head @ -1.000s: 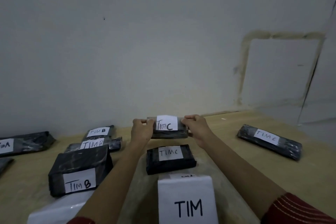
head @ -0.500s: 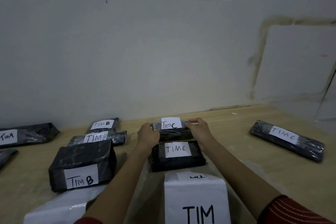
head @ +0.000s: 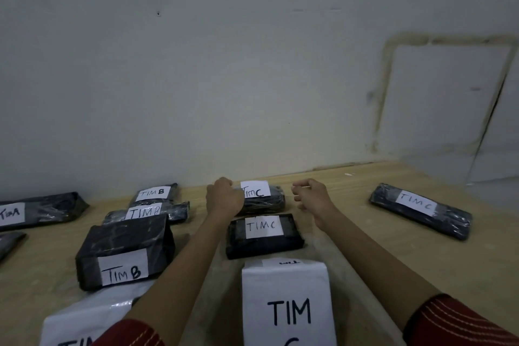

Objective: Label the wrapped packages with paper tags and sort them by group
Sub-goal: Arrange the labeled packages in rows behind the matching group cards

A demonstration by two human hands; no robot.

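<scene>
The black wrapped TIM C package lay crosswise: left hand at its left end (grip unclear), right hand slack, empty, just beside.

The left hand covered the left end of the far TIM C package, hiding its fingers. The left edge cut off the TIM A package. The bottom edge cut both near white cards. Writing on the small slip was too small to read.
</scene>
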